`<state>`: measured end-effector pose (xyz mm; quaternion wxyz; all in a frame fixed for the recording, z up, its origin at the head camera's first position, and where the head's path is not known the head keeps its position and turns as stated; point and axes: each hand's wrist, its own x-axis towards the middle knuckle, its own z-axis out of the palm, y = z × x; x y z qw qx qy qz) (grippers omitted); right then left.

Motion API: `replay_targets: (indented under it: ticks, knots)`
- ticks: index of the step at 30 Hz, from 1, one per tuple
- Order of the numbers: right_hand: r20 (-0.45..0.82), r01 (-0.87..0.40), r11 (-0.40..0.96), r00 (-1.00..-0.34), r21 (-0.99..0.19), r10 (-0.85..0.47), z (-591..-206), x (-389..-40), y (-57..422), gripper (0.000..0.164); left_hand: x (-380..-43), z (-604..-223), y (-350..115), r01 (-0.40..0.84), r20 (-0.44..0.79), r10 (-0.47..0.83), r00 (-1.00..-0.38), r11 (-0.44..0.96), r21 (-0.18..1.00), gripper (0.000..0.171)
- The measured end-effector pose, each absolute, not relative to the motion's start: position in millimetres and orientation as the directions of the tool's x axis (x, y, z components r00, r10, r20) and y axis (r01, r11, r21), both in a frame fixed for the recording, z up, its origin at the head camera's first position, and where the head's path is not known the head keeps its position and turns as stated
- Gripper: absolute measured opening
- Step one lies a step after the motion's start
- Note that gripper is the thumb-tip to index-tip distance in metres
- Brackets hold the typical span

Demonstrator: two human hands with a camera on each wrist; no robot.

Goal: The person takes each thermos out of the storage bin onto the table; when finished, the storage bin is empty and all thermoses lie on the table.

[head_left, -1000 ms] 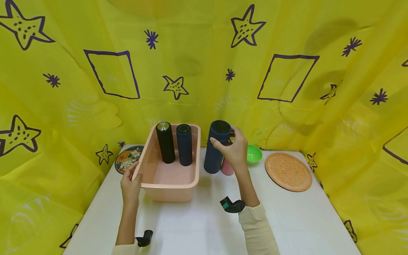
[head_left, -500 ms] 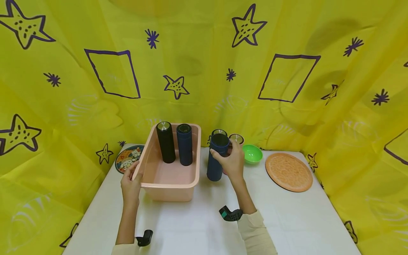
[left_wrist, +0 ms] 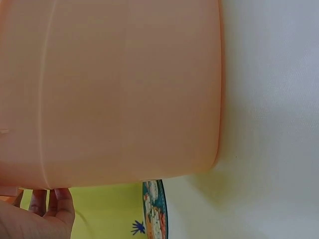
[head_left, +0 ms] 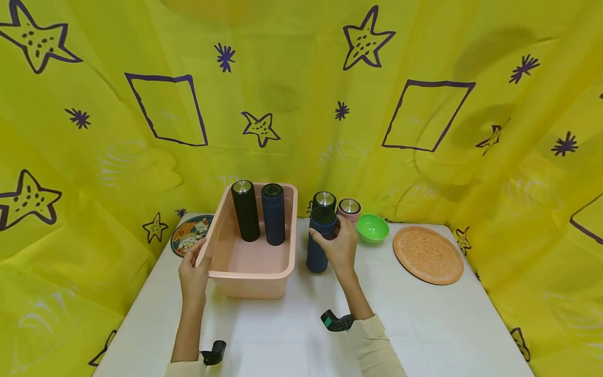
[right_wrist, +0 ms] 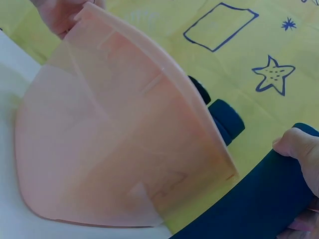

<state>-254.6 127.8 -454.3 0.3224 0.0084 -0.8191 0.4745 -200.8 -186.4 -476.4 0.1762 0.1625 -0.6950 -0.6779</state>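
My left hand (head_left: 193, 275) grips the left rim of a pink plastic tub (head_left: 249, 285); the left wrist view has its fingers at the tub's edge. A black thermos flask (head_left: 245, 214) and a dark blue one (head_left: 273, 217) stand inside the tub. To the right of the tub, my right hand (head_left: 343, 245) holds another dark blue flask (head_left: 317, 256) near its top, thumb on the near side. It is upright, its base at or close to the table. Partly hidden behind it are a dark flask (head_left: 324, 200) and a pink flask (head_left: 349, 209), both with silvery lids.
A green bowl (head_left: 372, 229) and a round orange mat (head_left: 427, 255) lie to the right on the white table (head_left: 301, 335). A round cartoon-printed plate (head_left: 188, 236) is at the tub's left. A yellow patterned curtain (head_left: 301, 78) borders the back and sides.
My right hand has lowered the blue flask and drawn it nearer to me, uncovering the lids of the dark and pink flasks behind. The left hand and tub have stayed put.
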Motion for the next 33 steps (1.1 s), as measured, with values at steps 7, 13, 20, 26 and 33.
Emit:
replay_targets:
  ticks: [7, 13, 20, 26, 33]
  knots:
    - [0.537, -0.332, 0.523, -0.786, -0.785, 0.306, -460.2, -255.1, 125.1, 0.062, -200.0, -474.7, -185.3, 0.002, 0.015, -0.460, -0.888, 0.030, 1.000, 0.040]
    - [0.499, -0.298, 0.501, -0.800, -0.812, 0.334, -465.7, -253.9, 125.9, 0.060, -198.2, -475.5, -184.7, -0.002, 0.008, -0.460, -0.888, 0.022, 1.000, 0.041]
    - [0.514, -0.294, 0.524, -0.787, -0.799, 0.342, -468.8, -255.3, 125.9, 0.061, -200.0, -475.7, -185.6, 0.011, 0.019, -0.457, -0.889, 0.021, 1.000, 0.040]
    - [0.510, -0.279, 0.540, -0.790, -0.794, 0.340, -471.0, -257.6, 125.6, 0.062, -200.9, -476.1, -186.1, 0.008, 0.014, -0.453, -0.891, 0.014, 1.000, 0.040]
    - [0.489, -0.277, 0.519, -0.808, -0.808, 0.330, -470.2, -255.3, 124.5, 0.065, -199.9, -476.2, -187.3, 0.013, 0.023, -0.456, -0.890, 0.027, 1.000, 0.039]
